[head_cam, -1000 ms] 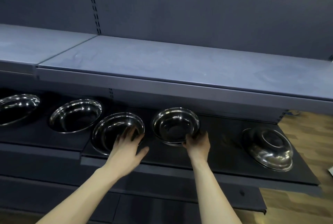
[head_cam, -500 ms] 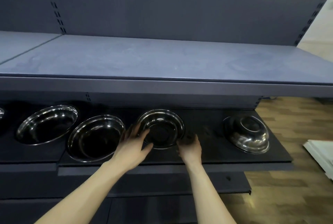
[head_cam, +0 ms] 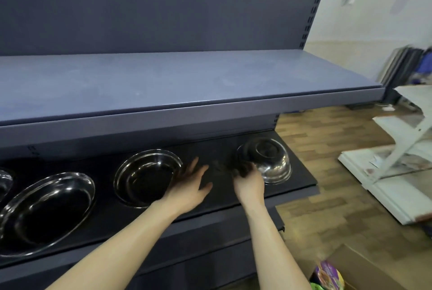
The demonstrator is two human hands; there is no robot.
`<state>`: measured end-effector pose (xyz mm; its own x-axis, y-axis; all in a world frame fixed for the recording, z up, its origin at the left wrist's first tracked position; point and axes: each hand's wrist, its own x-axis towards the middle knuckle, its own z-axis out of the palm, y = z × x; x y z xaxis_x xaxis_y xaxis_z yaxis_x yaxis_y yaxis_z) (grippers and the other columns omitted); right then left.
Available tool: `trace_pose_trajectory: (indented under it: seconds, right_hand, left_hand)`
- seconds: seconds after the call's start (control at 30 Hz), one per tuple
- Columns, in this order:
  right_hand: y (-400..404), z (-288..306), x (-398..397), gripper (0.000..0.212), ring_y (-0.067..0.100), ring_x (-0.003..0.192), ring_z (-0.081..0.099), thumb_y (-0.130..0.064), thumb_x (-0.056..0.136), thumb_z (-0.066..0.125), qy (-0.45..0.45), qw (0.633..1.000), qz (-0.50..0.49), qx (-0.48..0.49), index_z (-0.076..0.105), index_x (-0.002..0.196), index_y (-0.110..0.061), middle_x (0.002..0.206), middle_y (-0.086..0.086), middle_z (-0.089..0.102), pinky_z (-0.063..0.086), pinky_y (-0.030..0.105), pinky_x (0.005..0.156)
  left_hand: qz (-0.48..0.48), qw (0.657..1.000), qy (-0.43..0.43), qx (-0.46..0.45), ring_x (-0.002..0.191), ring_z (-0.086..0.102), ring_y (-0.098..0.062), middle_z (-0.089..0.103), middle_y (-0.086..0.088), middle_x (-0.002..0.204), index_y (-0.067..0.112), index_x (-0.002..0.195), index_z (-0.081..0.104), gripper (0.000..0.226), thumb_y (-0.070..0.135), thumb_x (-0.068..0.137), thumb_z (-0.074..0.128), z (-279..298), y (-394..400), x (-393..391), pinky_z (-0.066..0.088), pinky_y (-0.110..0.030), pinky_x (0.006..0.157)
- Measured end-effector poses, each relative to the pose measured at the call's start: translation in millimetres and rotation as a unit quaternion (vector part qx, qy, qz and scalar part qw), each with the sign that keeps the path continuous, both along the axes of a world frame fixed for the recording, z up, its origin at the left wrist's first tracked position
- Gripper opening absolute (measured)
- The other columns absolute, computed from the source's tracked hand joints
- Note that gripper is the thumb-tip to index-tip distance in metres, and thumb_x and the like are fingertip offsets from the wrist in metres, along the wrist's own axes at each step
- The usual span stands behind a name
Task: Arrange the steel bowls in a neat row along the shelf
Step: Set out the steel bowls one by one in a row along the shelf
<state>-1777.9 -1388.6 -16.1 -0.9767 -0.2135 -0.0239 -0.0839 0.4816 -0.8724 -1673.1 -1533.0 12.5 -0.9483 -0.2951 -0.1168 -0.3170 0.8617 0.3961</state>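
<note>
Shifted right off the upright bowl [head_cam: 147, 176]: right hand [head_cam: 249, 183] curled on the overturned bowl [head_cam: 268, 160] at the lower shelf [head_cam: 301, 180] end; left hand [head_cam: 189, 187] spread open beside the upright one.

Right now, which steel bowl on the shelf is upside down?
The rightmost bowl, by the right hand, shows its base up. The other bowls to its left sit open side up.

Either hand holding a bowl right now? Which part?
Left hand is open beside the upright bowl, gripping nothing. Right hand fingers reach the upside-down bowl at its near-left rim; grip unclear.
</note>
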Motion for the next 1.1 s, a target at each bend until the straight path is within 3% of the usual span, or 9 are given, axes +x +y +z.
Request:
trace_pose_trajectory:
  seconds: [0.27, 0.43, 0.57, 0.73, 0.87, 1.0, 1.1]
  right_hand:
    - [62.9, -0.7, -53.3, 0.031, 0.035, 0.119, 0.062, -0.015, 0.098, 0.063, -0.018, 0.997, -0.074, -0.012, 0.064, 0.128, -0.009, 0.131, 0.014, 0.064, 0.039, 0.026, 0.083]
    - [90.2, -12.7, -83.3, 0.045, 0.035, 0.132, 0.052, -0.02, 0.098, 0.063, -0.031, 0.997, -0.074, -0.007, 0.056, 0.142, -0.011, 0.151, 0.015, 0.047, 0.043, 0.035, 0.094]
    - [105.5, -21.3, -104.8, 0.056, 0.031, 0.139, 0.048, -0.027, 0.095, 0.066, -0.044, 0.998, -0.053, -0.003, 0.051, 0.148, -0.016, 0.156, 0.011, 0.045, 0.045, 0.04, 0.106]
    - [116.5, -30.7, -127.2, 0.052, 0.03, 0.127, 0.059, -0.034, 0.095, 0.07, -0.058, 0.997, -0.042, -0.007, 0.056, 0.142, -0.016, 0.136, 0.007, 0.064, 0.05, 0.041, 0.102]
    - [115.0, -39.1, -136.7, 0.048, 0.031, 0.121, 0.061, -0.045, 0.095, 0.066, -0.063, 0.997, -0.041, -0.01, 0.061, 0.133, -0.016, 0.124, 0.008, 0.07, 0.051, 0.046, 0.1]
    - [109.6, -47.9, -136.7, 0.065, 0.031, 0.12, 0.062, -0.06, 0.087, 0.068, -0.067, 0.996, -0.064, -0.002, 0.06, 0.137, -0.019, 0.123, 0.004, 0.071, 0.052, 0.045, 0.098]
    - [106.7, -49.7, -132.9, 0.072, 0.026, 0.118, 0.062, -0.065, 0.079, 0.075, -0.07, 0.992, -0.104, -0.032, 0.061, 0.133, -0.018, 0.119, 0.001, 0.07, 0.054, 0.04, 0.09]
  left_hand:
    - [-0.009, 0.998, 0.005, 0.06, 0.152, -0.005, -0.019, 0.004, 0.003, 0.165, 0.03, 0.154, 0.026, 0.058, 0.044, 0.101, 0.044, -18.8, 48.7, -69.5, 0.004, -0.04, 0.123]
    - [0.018, 0.989, 0.005, 0.144, 0.151, 0.002, -0.018, 0.002, 0.004, 0.165, 0.029, 0.156, 0.017, 0.064, 0.04, 0.101, 0.048, -26.6, 75.8, -103.0, 0.014, -0.038, 0.121]
    - [0.057, 0.982, 0.036, 0.179, 0.15, 0.013, -0.021, 0.007, -0.004, 0.164, 0.02, 0.157, 0.016, 0.07, 0.033, 0.099, 0.053, -31.2, 89.7, -138.4, 0.02, -0.037, 0.118]
    - [0.114, 0.97, 0.001, 0.214, 0.148, 0.021, -0.027, 0.016, -0.006, 0.162, 0.019, 0.158, 0.008, 0.081, 0.039, 0.096, 0.056, -34.2, 96.9, -164.6, 0.024, -0.044, 0.117]
    - [0.159, 0.961, -0.037, 0.222, 0.141, 0.035, -0.027, 0.033, -0.004, 0.156, 0.033, 0.154, 0.018, 0.097, 0.062, 0.072, 0.059, -60.4, 80.2, -185.3, 0.033, -0.049, 0.114]
    - [0.17, 0.939, -0.042, 0.295, 0.133, 0.043, -0.025, 0.043, -0.004, 0.148, 0.031, 0.155, 0.02, 0.087, 0.024, 0.078, 0.061, -44.3, 93.3, -185.2, 0.038, -0.046, 0.11]
    - [0.182, 0.927, -0.044, 0.326, 0.134, 0.041, -0.024, 0.042, -0.003, 0.149, 0.033, 0.156, 0.016, 0.088, 0.018, 0.079, 0.057, -41.0, 100.4, -178.8, 0.035, -0.045, 0.112]
